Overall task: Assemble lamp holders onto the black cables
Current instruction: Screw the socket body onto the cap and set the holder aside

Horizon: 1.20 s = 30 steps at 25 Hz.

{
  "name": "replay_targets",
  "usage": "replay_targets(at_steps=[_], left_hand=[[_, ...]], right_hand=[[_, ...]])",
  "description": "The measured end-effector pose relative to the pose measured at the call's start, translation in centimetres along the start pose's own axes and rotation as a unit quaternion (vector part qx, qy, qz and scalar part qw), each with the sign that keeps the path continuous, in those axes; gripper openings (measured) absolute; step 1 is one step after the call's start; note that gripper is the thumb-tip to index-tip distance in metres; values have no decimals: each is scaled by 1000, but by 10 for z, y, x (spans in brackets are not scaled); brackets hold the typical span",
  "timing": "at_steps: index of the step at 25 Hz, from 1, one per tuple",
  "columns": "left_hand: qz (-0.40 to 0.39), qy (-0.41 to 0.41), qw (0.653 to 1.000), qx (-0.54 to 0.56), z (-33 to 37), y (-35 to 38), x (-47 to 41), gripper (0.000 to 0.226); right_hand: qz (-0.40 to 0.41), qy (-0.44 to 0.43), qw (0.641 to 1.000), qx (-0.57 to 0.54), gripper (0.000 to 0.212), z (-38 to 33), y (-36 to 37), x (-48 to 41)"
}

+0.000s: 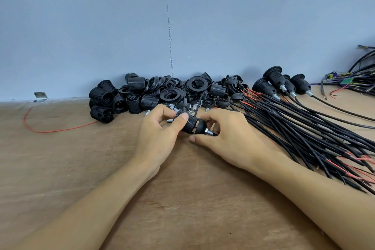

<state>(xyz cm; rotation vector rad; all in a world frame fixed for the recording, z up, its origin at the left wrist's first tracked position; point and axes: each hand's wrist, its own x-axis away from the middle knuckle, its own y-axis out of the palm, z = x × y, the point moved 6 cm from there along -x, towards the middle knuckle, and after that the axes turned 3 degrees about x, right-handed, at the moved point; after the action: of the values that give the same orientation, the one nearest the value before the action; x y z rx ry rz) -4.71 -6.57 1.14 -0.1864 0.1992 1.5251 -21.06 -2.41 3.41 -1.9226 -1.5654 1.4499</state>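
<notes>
My left hand (160,130) grips a black threaded lamp holder body (189,124) between thumb and fingers, just above the wooden table (182,199). My right hand (229,138) pinches the holder's black domed cap (199,127), which has a small metal threaded nipple (209,132) sticking out toward the right. The cap sits against the end of the body. A thin black cable (199,100) runs up from the holder toward the parts pile. A large bundle of black cables (304,138) with red inner wires lies to the right of my right hand.
A pile of black holder bodies, rings, caps and small metal tubes (162,93) lies against the blue wall. Several finished holders on cables (282,84) rest at the back right. A loose red wire (50,130) lies at left. Tangled wiring (357,79) fills the far right corner.
</notes>
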Motion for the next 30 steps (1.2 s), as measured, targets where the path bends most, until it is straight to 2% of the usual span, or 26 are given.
replay_targets(at_steps=[4, 7, 9, 11, 13, 16, 19, 22, 24, 27, 30], left_hand=[[-3, -3, 1000, 9, -2, -2, -3, 25], [-2, 11, 999, -32, -2, -3, -1, 26], [-37, 19, 996, -77, 1, 5, 6, 42], [-76, 23, 990, -116, 1, 15, 10, 60], [-82, 34, 988, -128, 3, 21, 11, 55], [-65, 40, 988, -133, 8, 22, 10, 41], [-48, 34, 990, -131, 8, 20, 11, 40], [-43, 32, 991, -124, 5, 19, 11, 41], [-47, 35, 989, -133, 4, 19, 11, 40], [-76, 57, 989, -115, 6, 21, 10, 27], [-72, 20, 996, -57, 0, 17, 5, 23]], right_hand=[[-14, -20, 1000, -8, 25, -2, 0, 0], [-17, -17, 1000, 0, 26, -3, 3, 1], [-10, -4, 1000, 3, 25, -1, 3, 1], [0, 0, 1000, -2, 12, 0, 2, 2], [-1, 10, 1000, -2, 12, 1, 2, 3], [-9, 25, 1000, 3, 37, 1, 5, 3], [-13, -19, 999, 29, 41, -6, 5, 3], [-18, -17, 999, 31, 46, -5, 5, 1], [-16, -19, 999, 33, 47, -5, 5, 2], [-23, -37, 999, 28, 41, -8, 5, 2], [-18, -50, 998, 16, 28, -9, 3, 1]])
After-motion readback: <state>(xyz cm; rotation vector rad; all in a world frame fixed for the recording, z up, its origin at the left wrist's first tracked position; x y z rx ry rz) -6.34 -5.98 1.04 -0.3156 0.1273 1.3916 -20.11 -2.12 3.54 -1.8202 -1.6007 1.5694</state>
